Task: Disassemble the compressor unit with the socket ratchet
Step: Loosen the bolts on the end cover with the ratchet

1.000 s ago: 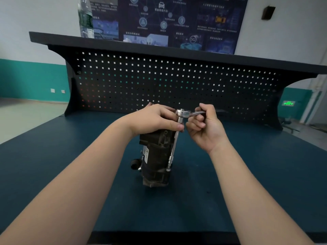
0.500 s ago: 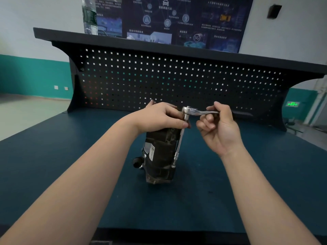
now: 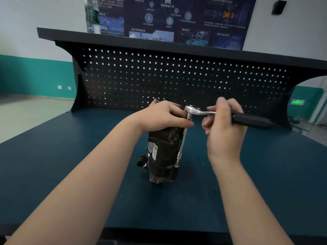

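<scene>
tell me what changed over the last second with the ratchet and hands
The right hand swung the ratchet handle out to the right, away from the left hand. The left hand kept gripping the top of the upright compressor unit; the extension bar stayed alongside it.

Bench mat [image 3: 70, 174]: open flat surface L, R and in front of compressor [image 3: 162, 156]. Rear bounded by pegboard [image 3: 177, 80], shelf [image 3: 177, 48] overhanging above. Compressor top covered by left hand [image 3: 164, 117]; ratchet extension [image 3: 182, 144] runs down its R flank. Ratchet handle [image 3: 247, 119], held by right hand [image 3: 224, 124], spans R toward pegboard's R end. Bottle [image 3: 92, 15] on shelf, L.
</scene>
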A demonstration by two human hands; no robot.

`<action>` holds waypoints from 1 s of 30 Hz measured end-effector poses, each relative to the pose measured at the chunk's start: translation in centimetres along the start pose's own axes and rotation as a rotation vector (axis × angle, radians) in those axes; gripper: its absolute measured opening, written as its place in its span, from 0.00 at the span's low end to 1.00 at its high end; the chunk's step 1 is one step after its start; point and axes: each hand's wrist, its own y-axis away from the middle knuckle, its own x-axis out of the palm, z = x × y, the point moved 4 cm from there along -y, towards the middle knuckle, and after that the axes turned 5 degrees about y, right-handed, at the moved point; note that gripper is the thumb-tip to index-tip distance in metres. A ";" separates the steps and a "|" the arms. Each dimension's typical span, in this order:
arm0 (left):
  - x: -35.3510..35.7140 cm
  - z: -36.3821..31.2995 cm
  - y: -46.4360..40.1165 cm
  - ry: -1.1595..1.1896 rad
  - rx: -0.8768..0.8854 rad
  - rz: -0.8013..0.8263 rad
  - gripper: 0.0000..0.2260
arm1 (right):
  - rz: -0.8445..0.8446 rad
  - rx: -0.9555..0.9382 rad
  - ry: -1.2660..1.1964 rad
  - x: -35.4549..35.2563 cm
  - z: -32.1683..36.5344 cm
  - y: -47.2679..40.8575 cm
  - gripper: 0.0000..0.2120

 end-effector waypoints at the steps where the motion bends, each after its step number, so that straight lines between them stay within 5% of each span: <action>1: 0.0 -0.1 0.1 0.003 0.000 0.008 0.06 | 0.012 0.152 -0.188 -0.2 -0.9 -0.9 0.15; 4: 0.1 -0.3 0.1 0.005 0.005 0.021 0.04 | 0.131 0.638 -0.669 0.6 -4.5 -2.1 0.22; 7: -0.1 -0.1 0.1 0.008 0.020 0.023 0.03 | 0.224 0.852 -0.771 1.8 -6.1 -2.2 0.19; 10: -0.2 0.3 -0.2 0.025 0.018 0.013 0.08 | 0.130 0.742 -0.591 1.4 -5.5 -2.6 0.19; 15: -0.1 0.1 -0.4 -0.032 0.001 -0.044 0.09 | -0.091 -0.166 0.156 0.4 -0.4 1.2 0.15; 17: -0.1 0.2 -0.4 -0.023 0.005 -0.027 0.09 | -0.079 -0.088 0.075 0.6 -0.6 0.8 0.14; 21: -0.4 0.5 -0.3 -0.004 0.007 -0.006 0.12 | 0.109 0.675 -0.589 1.1 -4.6 -2.3 0.16; 23: -0.4 0.5 -0.4 -0.019 0.016 0.001 0.11 | 0.231 0.905 -0.751 1.8 -6.1 -2.4 0.17; 27: -0.7 0.8 -0.8 -0.031 0.018 -0.033 0.09 | 0.150 0.898 -0.667 1.7 -6.1 -2.8 0.12; 30: -0.5 0.7 -0.9 -0.077 0.009 -0.067 0.09 | -0.023 0.593 -0.450 0.0 -4.0 -1.8 0.12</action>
